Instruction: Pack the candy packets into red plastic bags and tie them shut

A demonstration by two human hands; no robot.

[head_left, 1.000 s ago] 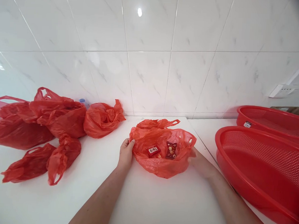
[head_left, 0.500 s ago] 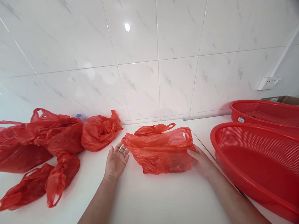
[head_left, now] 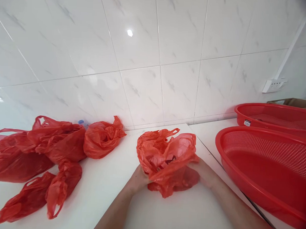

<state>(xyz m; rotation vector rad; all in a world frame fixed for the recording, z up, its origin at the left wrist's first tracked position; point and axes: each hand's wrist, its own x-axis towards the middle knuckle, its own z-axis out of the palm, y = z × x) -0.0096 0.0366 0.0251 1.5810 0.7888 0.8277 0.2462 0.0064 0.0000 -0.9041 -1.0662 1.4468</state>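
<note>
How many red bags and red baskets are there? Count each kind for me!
Bags on the table: 5, as best I can tell in the heap
Bag held: 1
Baskets: 2
Total: 8

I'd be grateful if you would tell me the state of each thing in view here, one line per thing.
Red plastic bag: bunched up, held off its flat shape between both hands.
Printed packet: inside the bag, partly showing.
Left hand: gripping the bag from below.
Right hand: gripping the bag's side.
Other red bags: crumpled in a loose heap.
Front red basket: upright.
Back red basket: upright.
</note>
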